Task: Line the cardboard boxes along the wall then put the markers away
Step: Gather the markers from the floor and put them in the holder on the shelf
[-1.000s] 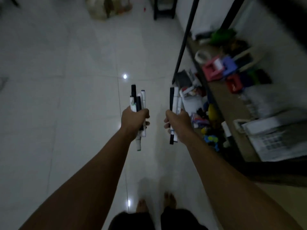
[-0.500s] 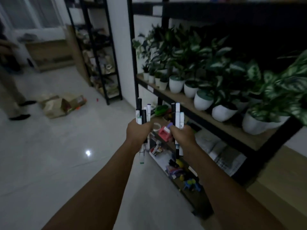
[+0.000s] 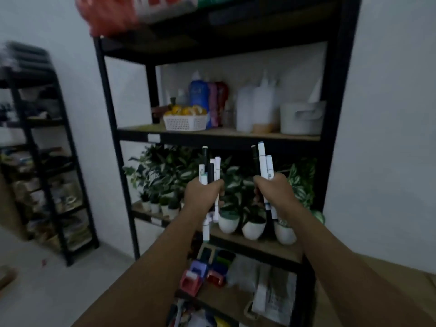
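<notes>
I face a tall black shelf rack (image 3: 339, 95) set against a pale wall, and both my arms reach toward it. Its middle shelf (image 3: 221, 134) carries a white basket (image 3: 185, 122) of orange things, some bottles (image 3: 207, 100) and a pale tub (image 3: 300, 118). The shelf below it holds a row of potted plants (image 3: 238, 185) in white pots. A lower shelf has small coloured blocks and papers, too blurred for me to name.

My left hand (image 3: 203, 193) is wrapped round a bundle of markers (image 3: 210, 173), fist closed on their middles. My right hand (image 3: 274, 192) grips a smaller bundle of markers (image 3: 264, 161) the same way. Both bundles stand roughly upright, caps pointing up toward the middle shelf, lower ends sticking out under the fists. The two hands are level and near each other, just in front of the plant shelf, so neither is clearly nearer the rack.

I judge this to be the putting-away step, with the landing spot somewhere ahead and above the hands. Which container is meant for the markers I cannot tell; the tub is only my guess. The cardboard boxes are not in view, so I cannot judge how they are lined up. The top of the rack and a second rack (image 3: 47, 161) at left are smeared by motion.
</notes>
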